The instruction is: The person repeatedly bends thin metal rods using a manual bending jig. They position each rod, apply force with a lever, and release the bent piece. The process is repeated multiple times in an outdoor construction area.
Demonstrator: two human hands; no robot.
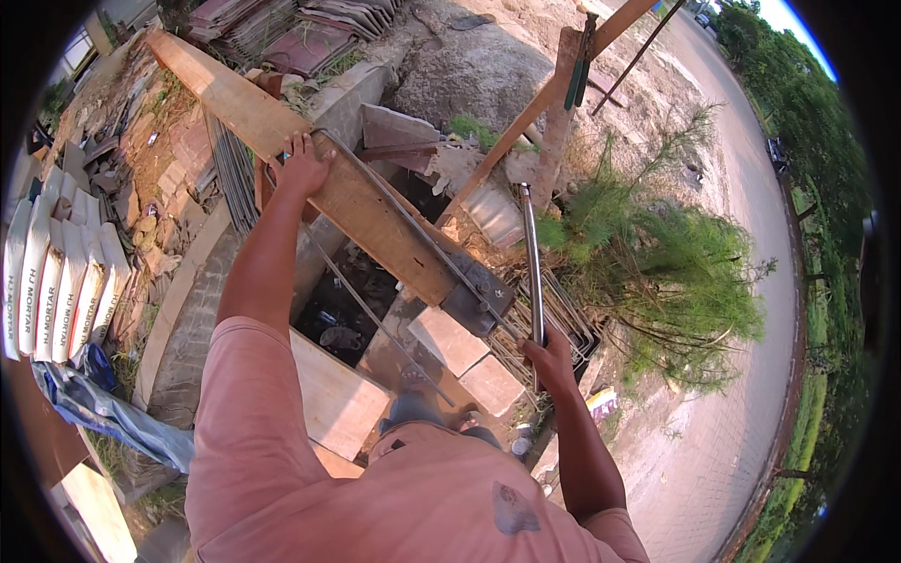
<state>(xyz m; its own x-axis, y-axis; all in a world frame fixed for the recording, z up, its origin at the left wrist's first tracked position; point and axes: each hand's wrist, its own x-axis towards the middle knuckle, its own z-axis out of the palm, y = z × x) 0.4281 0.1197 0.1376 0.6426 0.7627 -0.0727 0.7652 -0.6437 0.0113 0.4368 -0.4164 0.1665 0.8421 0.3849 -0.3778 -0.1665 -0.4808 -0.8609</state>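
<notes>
A long wooden plank (375, 225) slants across the middle, with a dark metal block (479, 298) at its near right end. A thin steel rod (405, 218) lies along the plank's top and reaches the block. My left hand (302, 169) rests on the plank near the rod's far end, its fingers stretched out and apart. My right hand (549, 359) is wrapped around the lower part of a shiny metal pipe (535, 267), which points up and away, to the right of the block. Another thin rod (375, 319) slants below the plank.
Bent steel bars (568, 319) lie stacked beside a green shrub (676, 281) at right. Under the plank is a dark pit (343, 300) with concrete slabs (450, 340) near my feet. White bags (66, 272) stand at left; a wooden post (558, 122) rises ahead.
</notes>
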